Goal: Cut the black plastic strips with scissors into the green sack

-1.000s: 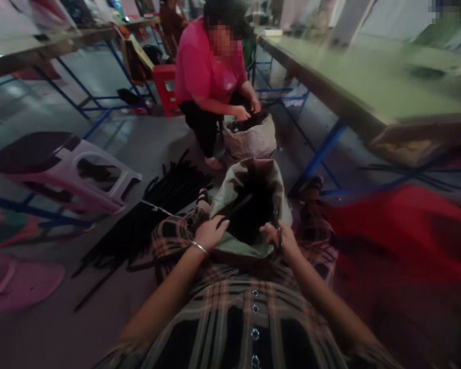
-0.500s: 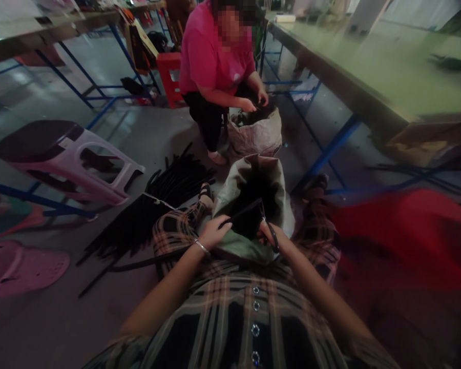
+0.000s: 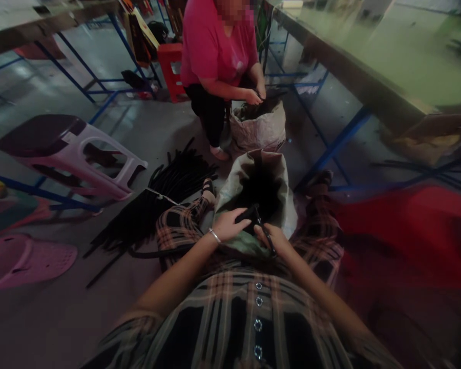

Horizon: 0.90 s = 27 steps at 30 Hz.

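Between left fingers point(image 3: 239, 223), black strip point(image 3: 248, 212)

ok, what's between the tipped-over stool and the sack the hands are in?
Head view: a pile of black strips on the floor, then the wearer's plaid left knee, against the sack. The stool lies beyond the pile.

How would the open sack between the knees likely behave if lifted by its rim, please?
The sack would probably sag, since its rim is creased and folded over. Dark strips seem to fill it, so it may be bottom-heavy. Propped between the knees, it might slump if released.
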Each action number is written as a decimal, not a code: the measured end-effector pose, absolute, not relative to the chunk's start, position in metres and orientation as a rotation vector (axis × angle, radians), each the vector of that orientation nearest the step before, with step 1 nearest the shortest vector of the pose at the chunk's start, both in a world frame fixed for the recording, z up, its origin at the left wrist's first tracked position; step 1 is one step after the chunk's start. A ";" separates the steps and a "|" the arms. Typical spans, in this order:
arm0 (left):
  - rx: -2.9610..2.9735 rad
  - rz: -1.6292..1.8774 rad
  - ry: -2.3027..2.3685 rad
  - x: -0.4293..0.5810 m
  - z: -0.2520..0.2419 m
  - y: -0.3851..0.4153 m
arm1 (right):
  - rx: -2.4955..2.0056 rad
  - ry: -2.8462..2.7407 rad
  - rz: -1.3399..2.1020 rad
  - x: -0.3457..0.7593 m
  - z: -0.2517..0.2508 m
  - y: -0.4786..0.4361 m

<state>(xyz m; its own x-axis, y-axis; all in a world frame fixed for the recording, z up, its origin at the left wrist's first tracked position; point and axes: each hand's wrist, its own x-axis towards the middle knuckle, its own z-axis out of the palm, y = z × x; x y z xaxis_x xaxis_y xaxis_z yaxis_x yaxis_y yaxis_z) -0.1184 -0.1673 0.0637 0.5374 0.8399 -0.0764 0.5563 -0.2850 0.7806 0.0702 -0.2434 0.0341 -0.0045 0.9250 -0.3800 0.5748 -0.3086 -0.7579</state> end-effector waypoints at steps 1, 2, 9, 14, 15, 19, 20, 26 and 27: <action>1.957 0.475 1.147 -0.113 0.064 -0.167 | -1.898 -1.617 1.201 0.069 0.035 -0.245; 1.939 0.498 1.159 -0.108 0.063 -0.167 | -1.904 -1.675 1.165 0.068 0.037 -0.245; 1.994 0.389 1.104 -0.107 0.057 -0.161 | -1.932 -1.896 1.069 0.072 0.034 -0.245; 2.036 0.331 1.089 -0.106 0.060 -0.159 | -1.949 -1.831 1.101 0.066 0.031 -0.241; 2.041 0.332 1.094 -0.104 0.060 -0.159 | -1.979 -1.811 1.101 0.064 0.030 -0.241; 2.016 0.333 1.111 -0.101 0.053 -0.157 | -2.079 -1.794 1.044 0.059 0.023 -0.240; 2.001 0.332 1.114 -0.101 0.050 -0.156 | -2.084 -1.799 1.031 0.058 0.021 -0.241; 1.972 0.343 1.120 -0.101 0.032 -0.152 | -2.065 -1.764 1.070 0.053 0.005 -0.245; 1.965 0.341 1.121 -0.102 0.030 -0.151 | -2.057 -1.749 1.077 0.052 0.003 -0.245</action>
